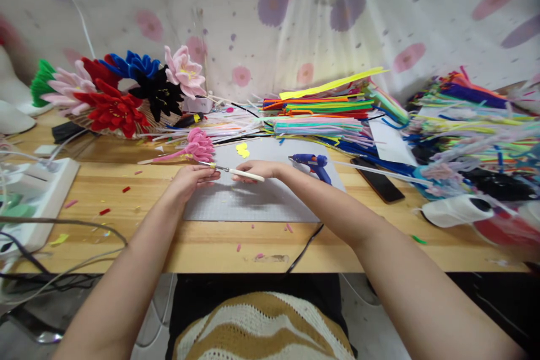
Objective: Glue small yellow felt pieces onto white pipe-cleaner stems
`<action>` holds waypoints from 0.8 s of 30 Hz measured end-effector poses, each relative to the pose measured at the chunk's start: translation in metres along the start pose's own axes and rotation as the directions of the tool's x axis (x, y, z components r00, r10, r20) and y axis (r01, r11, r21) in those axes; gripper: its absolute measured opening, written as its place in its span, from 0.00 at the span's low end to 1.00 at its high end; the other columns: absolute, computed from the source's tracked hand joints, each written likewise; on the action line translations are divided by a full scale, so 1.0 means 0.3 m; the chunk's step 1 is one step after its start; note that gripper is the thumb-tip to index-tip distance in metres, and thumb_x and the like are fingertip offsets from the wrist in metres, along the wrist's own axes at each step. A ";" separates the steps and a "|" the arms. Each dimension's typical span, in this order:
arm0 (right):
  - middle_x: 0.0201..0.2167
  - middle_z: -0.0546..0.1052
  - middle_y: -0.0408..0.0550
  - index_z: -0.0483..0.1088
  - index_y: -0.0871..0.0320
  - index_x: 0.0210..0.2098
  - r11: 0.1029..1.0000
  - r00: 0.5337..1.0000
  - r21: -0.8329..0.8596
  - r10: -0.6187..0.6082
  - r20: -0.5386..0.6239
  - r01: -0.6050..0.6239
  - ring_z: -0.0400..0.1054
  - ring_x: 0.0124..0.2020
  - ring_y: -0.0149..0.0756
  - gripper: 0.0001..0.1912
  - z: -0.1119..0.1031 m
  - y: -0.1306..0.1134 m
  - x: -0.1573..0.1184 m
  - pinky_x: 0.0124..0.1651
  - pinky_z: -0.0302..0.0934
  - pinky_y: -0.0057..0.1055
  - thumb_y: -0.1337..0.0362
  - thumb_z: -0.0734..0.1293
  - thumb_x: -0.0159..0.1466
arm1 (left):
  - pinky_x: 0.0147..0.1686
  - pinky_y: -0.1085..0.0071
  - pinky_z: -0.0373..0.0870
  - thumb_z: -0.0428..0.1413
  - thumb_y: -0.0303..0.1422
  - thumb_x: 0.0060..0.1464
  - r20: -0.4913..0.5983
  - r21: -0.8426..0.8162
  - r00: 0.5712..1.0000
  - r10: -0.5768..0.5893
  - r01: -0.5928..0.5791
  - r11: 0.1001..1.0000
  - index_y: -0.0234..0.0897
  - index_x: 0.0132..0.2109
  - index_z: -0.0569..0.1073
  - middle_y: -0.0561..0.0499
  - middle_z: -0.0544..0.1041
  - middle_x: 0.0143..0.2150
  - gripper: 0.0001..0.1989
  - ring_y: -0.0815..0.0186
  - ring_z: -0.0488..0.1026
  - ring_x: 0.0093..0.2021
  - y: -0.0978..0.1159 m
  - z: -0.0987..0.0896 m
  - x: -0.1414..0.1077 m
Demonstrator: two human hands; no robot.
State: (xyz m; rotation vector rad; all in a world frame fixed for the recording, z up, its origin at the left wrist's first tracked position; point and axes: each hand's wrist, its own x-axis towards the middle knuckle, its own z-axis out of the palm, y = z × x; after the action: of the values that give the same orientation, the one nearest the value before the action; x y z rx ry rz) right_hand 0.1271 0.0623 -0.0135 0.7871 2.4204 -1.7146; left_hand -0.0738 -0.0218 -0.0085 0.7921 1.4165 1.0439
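Note:
My right hand (255, 169) is closed around a white-handled cutting tool (247, 174), which looks like scissors or pliers. Its slim metal end points left, to the fingertips of my left hand (192, 181). There a small yellow piece (213, 165) shows at the fingers, which seem to pinch it; the metal partly covers it. Just beyond my left hand lies a pink flower (199, 145) of fuzzy stems, its stalk pointing left. Yellow cut pieces (242, 149) lie on the grey cutting mat (253, 208) under my hands.
A blue glue gun (310, 163) rests on the mat's right side, with a phone (377, 180) farther right. Bundles of coloured pipe cleaners (324, 107) line the back. Finished fuzzy flowers (113, 107) stand back left. A power strip (46, 197) and cables occupy the left edge.

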 end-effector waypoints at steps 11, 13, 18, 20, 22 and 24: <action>0.22 0.61 0.39 0.62 0.61 0.27 0.964 0.997 -0.265 -0.026 -0.072 0.006 0.53 0.23 0.24 0.27 0.000 -0.039 -0.018 0.26 0.47 0.24 0.40 0.59 0.54 | 0.31 0.72 0.72 0.63 0.32 0.35 0.010 0.043 1.000 0.028 -0.028 0.999 0.30 0.30 0.77 0.40 0.79 0.33 0.12 0.60 0.77 0.35 0.011 -0.006 -0.006; 0.23 0.61 0.40 0.64 0.61 0.28 0.955 0.996 -0.297 -0.024 -0.085 -0.003 0.53 0.24 0.25 0.28 -0.001 -0.045 -0.021 0.27 0.47 0.24 0.39 0.59 0.53 | 0.31 0.72 0.73 0.63 0.32 0.34 0.008 0.047 1.000 0.023 -0.023 0.999 0.30 0.30 0.77 0.39 0.79 0.33 0.12 0.60 0.77 0.36 0.015 -0.005 -0.006; 0.23 0.61 0.40 0.64 0.61 0.29 0.957 0.995 -0.291 -0.023 -0.092 -0.005 0.52 0.25 0.25 0.28 0.001 -0.043 -0.022 0.28 0.47 0.25 0.39 0.59 0.53 | 0.30 0.71 0.73 0.64 0.33 0.33 0.005 0.057 1.000 0.023 -0.023 0.998 0.30 0.29 0.77 0.39 0.79 0.33 0.12 0.58 0.77 0.36 0.020 -0.005 -0.001; 0.23 0.60 0.39 0.64 0.61 0.28 0.962 0.995 -0.274 -0.027 -0.096 0.000 0.51 0.24 0.25 0.27 0.003 -0.040 -0.021 0.28 0.46 0.25 0.40 0.59 0.53 | 0.30 0.72 0.73 0.64 0.32 0.32 0.005 0.058 1.000 0.015 -0.016 0.998 0.30 0.29 0.77 0.39 0.79 0.33 0.12 0.58 0.77 0.36 0.021 -0.005 0.000; 0.22 0.60 0.39 0.62 0.61 0.27 0.966 0.995 -0.258 -0.027 -0.093 0.002 0.51 0.24 0.25 0.27 0.006 -0.036 -0.019 0.27 0.46 0.24 0.40 0.59 0.53 | 0.30 0.72 0.73 0.64 0.32 0.32 0.005 0.055 1.000 0.008 -0.009 0.998 0.30 0.29 0.77 0.40 0.79 0.32 0.12 0.58 0.77 0.36 0.021 -0.006 0.000; 0.22 0.59 0.39 0.61 0.60 0.26 0.970 0.996 -0.243 -0.026 -0.091 0.004 0.51 0.24 0.24 0.27 0.009 -0.033 -0.018 0.27 0.46 0.24 0.40 0.59 0.53 | 0.30 0.72 0.73 0.64 0.32 0.33 0.006 0.054 1.000 0.003 -0.003 0.999 0.30 0.29 0.77 0.40 0.79 0.32 0.12 0.58 0.77 0.36 0.021 -0.007 0.000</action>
State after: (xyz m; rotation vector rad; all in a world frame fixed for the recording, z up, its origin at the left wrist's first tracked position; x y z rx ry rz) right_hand 0.1267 0.0556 -0.0042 0.8337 2.6366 -1.3768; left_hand -0.0764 -0.0199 -0.0027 0.8359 1.4438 1.0080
